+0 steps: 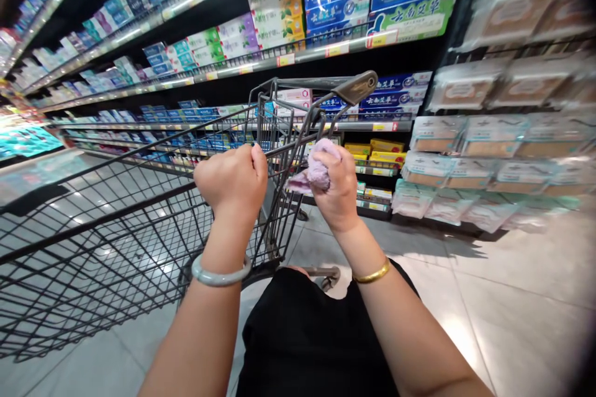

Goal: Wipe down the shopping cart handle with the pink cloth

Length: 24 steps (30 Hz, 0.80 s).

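My left hand (233,177) is closed in a fist over the top rail of a black wire shopping cart (135,214). The rail comes out on both sides of the fist; my fingertips are hidden behind it. A crumpled lilac cloth (319,167) with a fluffy surface is squeezed in my right hand (342,189). One corner of the cloth hangs out to the left, near the cart's end. Above and beyond this hand is the grey end piece of the cart's handle (357,88).
Long shelves with boxed toothpaste (338,9) run along the far side. Clear-wrapped hanging packs (493,136) fill the rack at the right. A cart wheel (331,278) stands near my knees on the grey tiled floor (465,298).
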Each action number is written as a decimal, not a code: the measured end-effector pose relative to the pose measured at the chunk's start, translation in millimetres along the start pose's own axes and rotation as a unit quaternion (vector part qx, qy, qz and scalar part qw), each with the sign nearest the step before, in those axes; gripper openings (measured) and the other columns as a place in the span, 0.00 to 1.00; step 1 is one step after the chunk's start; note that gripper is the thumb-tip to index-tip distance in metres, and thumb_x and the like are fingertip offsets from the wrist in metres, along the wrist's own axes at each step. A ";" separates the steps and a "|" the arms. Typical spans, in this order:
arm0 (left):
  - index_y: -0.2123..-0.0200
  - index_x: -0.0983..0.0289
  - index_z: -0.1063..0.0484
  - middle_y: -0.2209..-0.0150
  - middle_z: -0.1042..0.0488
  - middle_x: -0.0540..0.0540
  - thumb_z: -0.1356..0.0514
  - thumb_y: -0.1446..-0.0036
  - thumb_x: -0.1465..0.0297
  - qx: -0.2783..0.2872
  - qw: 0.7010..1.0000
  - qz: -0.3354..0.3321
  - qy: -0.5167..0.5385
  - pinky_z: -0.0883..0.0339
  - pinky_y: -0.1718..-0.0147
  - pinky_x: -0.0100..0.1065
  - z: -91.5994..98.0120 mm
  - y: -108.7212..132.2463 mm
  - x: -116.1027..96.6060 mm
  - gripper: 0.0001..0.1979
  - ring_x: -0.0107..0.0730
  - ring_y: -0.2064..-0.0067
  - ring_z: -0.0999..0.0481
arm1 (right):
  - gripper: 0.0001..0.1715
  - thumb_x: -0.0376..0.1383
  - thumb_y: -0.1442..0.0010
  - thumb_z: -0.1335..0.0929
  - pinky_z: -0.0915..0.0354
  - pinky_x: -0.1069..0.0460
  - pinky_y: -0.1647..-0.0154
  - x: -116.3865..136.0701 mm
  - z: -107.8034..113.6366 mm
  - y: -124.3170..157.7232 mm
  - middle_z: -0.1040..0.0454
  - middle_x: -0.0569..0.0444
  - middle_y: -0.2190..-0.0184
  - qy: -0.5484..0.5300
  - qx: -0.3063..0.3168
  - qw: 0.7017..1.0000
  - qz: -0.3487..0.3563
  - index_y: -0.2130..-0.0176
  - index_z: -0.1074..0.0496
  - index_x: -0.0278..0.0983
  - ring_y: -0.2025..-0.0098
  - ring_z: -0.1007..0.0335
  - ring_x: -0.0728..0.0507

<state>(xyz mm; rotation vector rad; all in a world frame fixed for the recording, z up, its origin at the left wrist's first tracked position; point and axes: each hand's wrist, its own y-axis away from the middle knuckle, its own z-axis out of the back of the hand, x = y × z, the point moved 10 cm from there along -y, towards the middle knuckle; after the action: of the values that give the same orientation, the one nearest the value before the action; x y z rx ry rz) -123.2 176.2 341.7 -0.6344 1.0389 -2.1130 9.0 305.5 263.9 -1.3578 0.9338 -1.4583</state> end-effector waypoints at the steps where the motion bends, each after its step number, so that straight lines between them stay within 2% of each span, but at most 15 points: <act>1: 0.68 0.62 0.23 0.68 0.20 0.62 0.59 0.27 0.59 0.001 1.000 0.000 0.000 0.58 0.69 0.41 0.0 -0.1 -0.4 0.29 0.43 0.68 0.25 | 0.20 0.38 0.34 0.31 0.34 0.38 0.35 6.0 0.4 0.1 0.34 0.43 0.40 0.004 -0.002 1.000 0.000 0.43 0.32 0.44 0.36 0.35 0.37; 4: 0.68 0.63 0.23 0.68 0.20 0.63 0.60 0.27 0.59 0.004 1.000 0.001 -0.001 0.58 0.69 0.41 0.1 -0.3 -1.1 0.29 0.45 0.67 0.24 | 0.20 0.38 0.34 0.32 0.33 0.39 0.36 29.4 -19.3 9.3 0.33 0.44 0.39 0.012 0.059 0.998 0.024 0.43 0.30 0.45 0.38 0.34 0.37; 6: 0.68 0.63 0.22 0.68 0.19 0.63 0.60 0.27 0.60 0.006 1.000 0.002 -0.005 0.58 0.69 0.41 0.1 -0.3 -0.9 0.29 0.45 0.67 0.24 | 0.18 0.35 0.33 0.34 0.31 0.41 0.40 44.9 -38.2 19.5 0.31 0.47 0.40 0.018 0.120 0.991 0.060 0.44 0.28 0.47 0.42 0.31 0.38; 8: 0.67 0.63 0.22 0.68 0.19 0.62 0.60 0.27 0.60 0.006 1.000 0.001 -0.008 0.57 0.69 0.41 0.7 -0.1 -0.3 0.29 0.45 0.67 0.24 | 0.18 0.34 0.32 0.35 0.30 0.43 0.44 53.4 -46.5 24.3 0.29 0.48 0.42 0.009 0.153 0.984 0.090 0.45 0.27 0.48 0.45 0.30 0.40; 10: 0.67 0.63 0.22 0.68 0.19 0.62 0.60 0.27 0.60 0.004 1.000 -0.001 -0.008 0.57 0.69 0.41 1.7 0.3 -0.3 0.29 0.44 0.68 0.24 | 0.17 0.35 0.32 0.34 0.30 0.43 0.43 47.8 -37.5 17.3 0.30 0.48 0.42 -0.001 0.129 0.988 0.081 0.45 0.27 0.48 0.45 0.30 0.39; 13: 0.68 0.62 0.23 0.68 0.20 0.62 0.60 0.27 0.59 0.003 1.000 -0.003 -0.004 0.58 0.70 0.41 2.4 0.8 -0.5 0.29 0.43 0.68 0.25 | 0.19 0.36 0.34 0.32 0.33 0.40 0.37 24.0 -8.3 0.6 0.33 0.46 0.41 0.031 0.027 0.999 0.013 0.44 0.28 0.45 0.39 0.34 0.37; 15: 0.68 0.63 0.23 0.68 0.20 0.62 0.60 0.27 0.59 0.004 1.000 0.001 -0.002 0.58 0.69 0.41 1.8 0.7 -0.1 0.29 0.43 0.68 0.25 | 0.20 0.34 0.35 0.31 0.34 0.39 0.36 21.8 -1.7 0.3 0.34 0.44 0.41 0.055 -0.011 0.998 0.011 0.44 0.28 0.43 0.39 0.35 0.37; 18: 0.68 0.63 0.23 0.68 0.20 0.62 0.60 0.27 0.59 0.006 1.000 0.009 -0.001 0.59 0.69 0.41 0.2 0.4 1.1 0.30 0.44 0.68 0.25 | 0.19 0.30 0.36 0.32 0.32 0.41 0.40 39.8 -20.7 16.5 0.32 0.45 0.44 0.068 0.015 0.994 0.079 0.46 0.26 0.42 0.43 0.34 0.39; 21: 0.68 0.64 0.23 0.68 0.20 0.62 0.60 0.27 0.59 0.006 1.000 0.011 0.000 0.59 0.69 0.41 -0.5 0.3 1.7 0.30 0.44 0.68 0.25 | 0.18 0.30 0.35 0.32 0.31 0.44 0.44 46.0 -36.0 29.1 0.30 0.48 0.46 0.073 0.046 0.990 0.112 0.47 0.25 0.46 0.47 0.32 0.41; 24: 0.68 0.63 0.23 0.68 0.20 0.62 0.61 0.27 0.59 0.006 1.000 0.006 0.007 0.59 0.69 0.41 0.0 0.7 1.2 0.30 0.44 0.68 0.26 | 0.17 0.33 0.34 0.31 0.31 0.44 0.44 33.3 -21.8 20.3 0.31 0.48 0.45 0.064 0.014 0.993 0.101 0.47 0.26 0.45 0.46 0.32 0.41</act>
<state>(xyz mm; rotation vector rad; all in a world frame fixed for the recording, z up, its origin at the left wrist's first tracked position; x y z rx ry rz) -123.8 174.9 341.2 -0.6062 1.0344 -2.1139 -9.8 266.6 252.5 -1.1247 1.0971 -1.4096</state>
